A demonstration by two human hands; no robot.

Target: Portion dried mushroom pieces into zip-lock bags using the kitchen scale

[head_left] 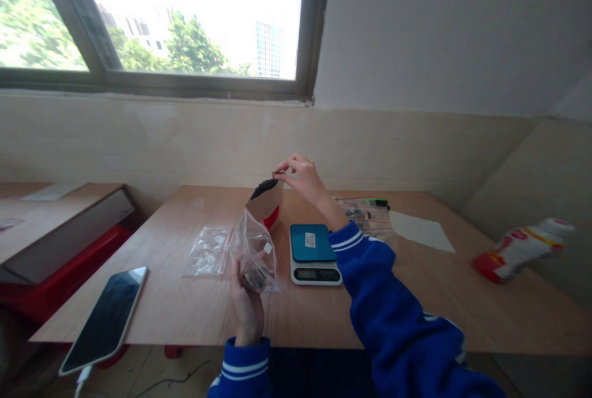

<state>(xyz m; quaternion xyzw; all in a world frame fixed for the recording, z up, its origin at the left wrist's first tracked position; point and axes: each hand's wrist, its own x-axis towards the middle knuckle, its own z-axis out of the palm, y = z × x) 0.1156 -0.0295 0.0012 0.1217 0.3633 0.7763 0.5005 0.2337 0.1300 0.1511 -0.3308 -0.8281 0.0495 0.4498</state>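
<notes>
My left hand [248,305] is closed around the lower part of a clear zip bag [252,247]. Small pieces, too blurred to name, lie at the bottom of this bag, and its mouth gapes upward. Just behind it stands a brown paper pouch [263,207] with a red patch and a dark opening. At the pouch's upper edge, my right hand [300,176] pinches with thumb and fingers. Something tiny and brownish shows at those fingertips; I cannot tell whether it is loose or part of the pouch. A kitchen scale [312,244] with a blue top sits below my right forearm.
Left of the zip bag lies another clear bag [206,253]. A phone [108,315] with a cable overhangs the table's front left edge. Filled zip bags [367,213], a white paper sheet [420,229] and a red-and-white bottle [518,253] are on the right.
</notes>
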